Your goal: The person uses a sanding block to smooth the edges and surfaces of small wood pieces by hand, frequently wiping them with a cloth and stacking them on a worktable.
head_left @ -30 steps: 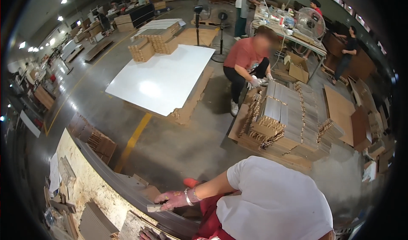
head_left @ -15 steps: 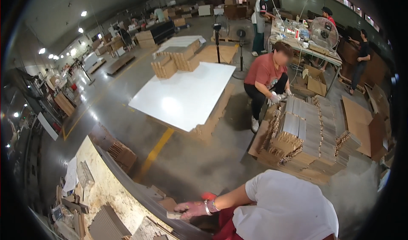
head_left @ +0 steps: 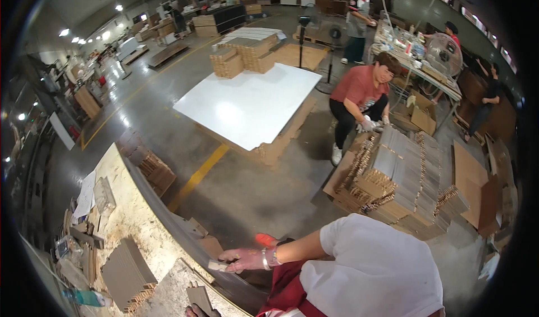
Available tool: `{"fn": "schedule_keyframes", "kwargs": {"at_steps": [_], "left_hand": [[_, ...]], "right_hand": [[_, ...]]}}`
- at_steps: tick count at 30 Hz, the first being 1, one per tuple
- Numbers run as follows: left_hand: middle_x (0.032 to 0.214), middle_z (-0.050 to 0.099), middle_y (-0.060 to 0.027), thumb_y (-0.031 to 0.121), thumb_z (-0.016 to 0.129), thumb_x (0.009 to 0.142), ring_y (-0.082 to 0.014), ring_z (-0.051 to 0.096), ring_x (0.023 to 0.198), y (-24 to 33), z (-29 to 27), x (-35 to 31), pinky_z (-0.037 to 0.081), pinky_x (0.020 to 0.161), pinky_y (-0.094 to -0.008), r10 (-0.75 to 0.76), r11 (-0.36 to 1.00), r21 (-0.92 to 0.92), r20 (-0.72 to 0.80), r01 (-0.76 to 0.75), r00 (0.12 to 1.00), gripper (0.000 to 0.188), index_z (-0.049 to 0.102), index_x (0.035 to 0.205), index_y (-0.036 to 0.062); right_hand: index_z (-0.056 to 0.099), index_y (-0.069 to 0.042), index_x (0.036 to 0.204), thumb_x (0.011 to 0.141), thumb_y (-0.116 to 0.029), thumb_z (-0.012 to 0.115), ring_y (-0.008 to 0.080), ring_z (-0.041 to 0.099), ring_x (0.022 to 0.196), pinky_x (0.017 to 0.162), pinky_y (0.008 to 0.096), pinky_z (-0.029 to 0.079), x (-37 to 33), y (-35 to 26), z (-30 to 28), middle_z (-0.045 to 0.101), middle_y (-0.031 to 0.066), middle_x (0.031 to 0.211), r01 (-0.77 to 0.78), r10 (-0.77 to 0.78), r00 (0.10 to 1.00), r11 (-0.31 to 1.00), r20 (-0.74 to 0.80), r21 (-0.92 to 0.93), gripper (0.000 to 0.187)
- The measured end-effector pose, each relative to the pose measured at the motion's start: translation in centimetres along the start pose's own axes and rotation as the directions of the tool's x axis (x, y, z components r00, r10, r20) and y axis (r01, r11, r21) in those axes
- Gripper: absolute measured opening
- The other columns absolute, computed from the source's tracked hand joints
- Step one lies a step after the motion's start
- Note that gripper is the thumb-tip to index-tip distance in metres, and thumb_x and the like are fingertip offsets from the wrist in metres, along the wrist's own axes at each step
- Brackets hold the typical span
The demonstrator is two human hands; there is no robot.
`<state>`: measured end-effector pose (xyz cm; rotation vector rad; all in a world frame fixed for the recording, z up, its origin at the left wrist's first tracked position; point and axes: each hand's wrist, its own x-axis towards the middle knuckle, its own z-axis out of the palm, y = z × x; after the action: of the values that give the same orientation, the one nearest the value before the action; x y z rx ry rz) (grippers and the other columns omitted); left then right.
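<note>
My right hand [head_left: 245, 259], in a stained pink glove with a bracelet at the wrist, reaches left from a white sleeve. It is closed on a small pale block [head_left: 218, 266] beside the dark edge of the workbench [head_left: 124, 189]. Only the gloved fingers of my left hand [head_left: 195, 311] show at the bottom edge, on both sides of a small brown board [head_left: 200, 298]; the palm is out of sight. Left of that hand, a stack of brown-grey boards [head_left: 128, 275] lies on the worn bench top. Red cloth [head_left: 287, 286] hangs below my right arm.
Brown blocks [head_left: 209, 245] stand beyond the bench edge. A co-worker in a red shirt [head_left: 361, 89] squats by bundled strips [head_left: 401, 160]. A white sheet [head_left: 252, 101] tops a low stack mid-floor. A plastic bottle [head_left: 87, 298] and paper [head_left: 85, 196] lie on the bench.
The view has shifted, bringing more of the bench in. My left fingers and the small board have come into sight at the bottom. The right hand keeps the pale block.
</note>
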<state>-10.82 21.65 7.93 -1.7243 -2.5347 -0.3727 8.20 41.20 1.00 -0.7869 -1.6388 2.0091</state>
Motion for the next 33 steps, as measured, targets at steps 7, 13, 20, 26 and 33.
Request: {"fn": "schedule_keyframes", "kwargs": {"at_steps": [7,13,20,26,33], "left_hand": [[0.130,0.046,-0.0254,0.033,0.050,0.093,-0.0442,0.046,0.115,-0.5,1.0,-0.1,0.039,0.096,-0.0488,0.046,0.999,-0.006,-0.029,-0.046,0.999,0.048,0.049,0.128,-0.0002],[0.127,0.047,-0.0287,0.030,0.049,0.094,-0.0460,0.050,0.109,-0.8,0.8,-0.5,0.044,0.091,-0.0495,0.137,0.990,-0.027,-0.090,-0.140,0.986,0.046,0.049,0.127,-0.0012],[0.128,0.048,-0.0250,0.026,0.047,0.093,-0.0438,0.049,0.113,1.6,1.1,-0.3,0.042,0.093,-0.0497,0.157,0.971,0.198,-0.121,-0.131,0.980,0.044,0.048,0.128,-0.0009],[0.128,0.047,-0.0256,0.024,0.054,0.088,-0.0424,0.037,0.126,8.5,-5.5,4.7,0.032,0.103,-0.0473,0.337,0.941,-0.158,0.377,-0.299,0.863,0.048,0.047,0.126,-0.0048],[0.134,0.043,-0.0237,0.025,0.068,0.080,-0.0392,0.040,0.124,-1.7,3.2,-1.5,0.028,0.106,-0.0474,-0.189,0.967,-0.201,-0.166,0.155,0.968,0.064,0.042,0.130,-0.0049]], "right_hand": [[0.040,0.002,0.134,0.086,-0.023,0.064,0.0161,0.053,0.098,0.080,0.0286,0.046,1.0,-1.2,0.2,0.054,0.0134,0.121,-0.083,0.079,0.995,0.994,0.059,0.074,0.059],[0.041,0.000,0.129,0.084,-0.015,0.061,0.0075,0.045,0.064,0.053,0.0237,0.037,2.3,0.6,1.8,0.052,0.0013,0.081,0.047,-0.051,0.999,0.987,0.020,0.152,0.052],[0.042,0.001,0.130,0.085,-0.017,0.063,0.0092,0.049,0.072,0.062,0.0253,0.043,2.2,-1.0,0.5,0.057,0.0038,0.094,0.020,-0.022,0.999,0.996,0.026,0.085,0.054],[0.042,-0.003,0.132,0.085,-0.019,0.063,0.0121,0.053,0.076,0.065,0.0271,0.047,3.4,0.2,0.5,0.057,0.0066,0.102,-0.118,0.112,0.993,0.984,0.048,0.131,0.055],[0.049,-0.006,0.126,0.088,-0.033,0.057,0.0222,0.055,0.101,0.090,0.0348,0.045,6.8,-2.5,-1.4,0.056,0.0111,0.112,0.238,-0.186,0.968,0.894,0.170,-0.380,0.048]]}}
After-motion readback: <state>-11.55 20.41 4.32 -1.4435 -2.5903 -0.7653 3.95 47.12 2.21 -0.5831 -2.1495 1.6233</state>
